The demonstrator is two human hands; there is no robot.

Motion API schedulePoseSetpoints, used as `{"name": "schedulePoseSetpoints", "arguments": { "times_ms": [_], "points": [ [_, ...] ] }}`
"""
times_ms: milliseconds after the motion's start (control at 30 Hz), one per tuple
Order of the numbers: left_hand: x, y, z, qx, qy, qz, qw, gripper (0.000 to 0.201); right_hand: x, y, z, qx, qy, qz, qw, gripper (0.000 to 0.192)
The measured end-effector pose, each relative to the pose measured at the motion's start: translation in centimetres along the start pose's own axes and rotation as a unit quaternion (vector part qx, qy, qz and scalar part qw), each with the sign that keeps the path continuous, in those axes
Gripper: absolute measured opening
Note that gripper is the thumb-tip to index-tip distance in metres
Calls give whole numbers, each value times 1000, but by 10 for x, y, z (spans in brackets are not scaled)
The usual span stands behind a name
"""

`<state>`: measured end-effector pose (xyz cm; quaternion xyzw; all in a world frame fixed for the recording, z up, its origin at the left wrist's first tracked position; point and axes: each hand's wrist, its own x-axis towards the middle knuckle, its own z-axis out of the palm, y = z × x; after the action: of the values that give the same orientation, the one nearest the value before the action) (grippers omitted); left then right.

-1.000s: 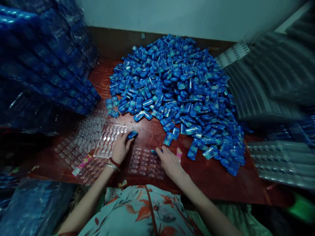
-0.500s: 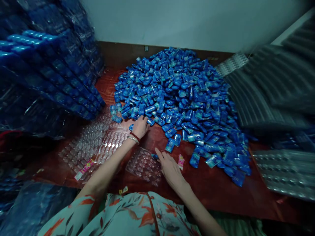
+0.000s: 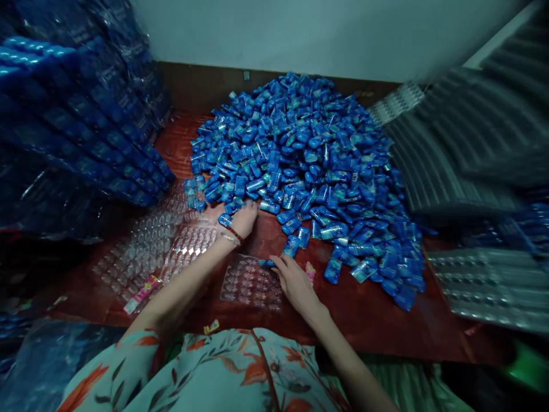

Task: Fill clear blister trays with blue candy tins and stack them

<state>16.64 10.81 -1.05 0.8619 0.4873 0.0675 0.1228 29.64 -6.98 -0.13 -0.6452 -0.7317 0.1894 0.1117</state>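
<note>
My left hand [image 3: 245,220], with a beaded bracelet at the wrist, reaches to the near edge of a big heap of small shiny blue packets [image 3: 291,149]. Its fingers point down among the packets and are mostly hidden, so its grip does not show. One loose blue packet [image 3: 225,220] lies beside its thumb side. In my right hand [image 3: 294,280] the fingertips close on a blue packet [image 3: 266,263]. That packet is over the upper right corner of a clear plastic blister tray [image 3: 251,286] with rows of hollows, flat on the red tabletop.
More clear blister trays [image 3: 154,240] lie at left, with a pink-yellow wrapper [image 3: 141,294] on them. Tall stacks of filled blue packs [image 3: 86,126] stand at far left. Grey tray stacks [image 3: 463,143] lean at right, above further trays [image 3: 489,280]. A pink scrap [image 3: 309,272] lies by my right hand.
The view has shifted slightly. My left hand has turned and curled a little at the heap's edge. My right fingers have drawn together on the blue packet over the tray.
</note>
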Motion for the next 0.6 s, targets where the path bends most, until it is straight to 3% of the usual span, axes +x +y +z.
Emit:
{"name": "schedulePoseSetpoints", "arguments": {
  "times_ms": [167, 233, 333, 467, 600],
  "points": [
    [-77, -22, -30, -207, 82, 64, 973, 26, -2, 6, 11, 83, 26, 3, 996, 30],
    [-108, -24, -32, -248, 66, 61, 965, 24, -2, 7, 15, 95, 28, -4, 995, 29],
    [-141, -21, -20, -235, 19, 60, 970, 22, 0, 7, 16, 72, 17, -20, 997, 30],
    [-153, -22, -1, -139, -24, 81, 987, 30, 3, 4, 12, -12, -17, -41, 999, 40],
    [-146, -20, -6, -57, -63, 140, 986, 36, 8, -5, 0, -102, -68, -70, 990, 46]
  ]
}}
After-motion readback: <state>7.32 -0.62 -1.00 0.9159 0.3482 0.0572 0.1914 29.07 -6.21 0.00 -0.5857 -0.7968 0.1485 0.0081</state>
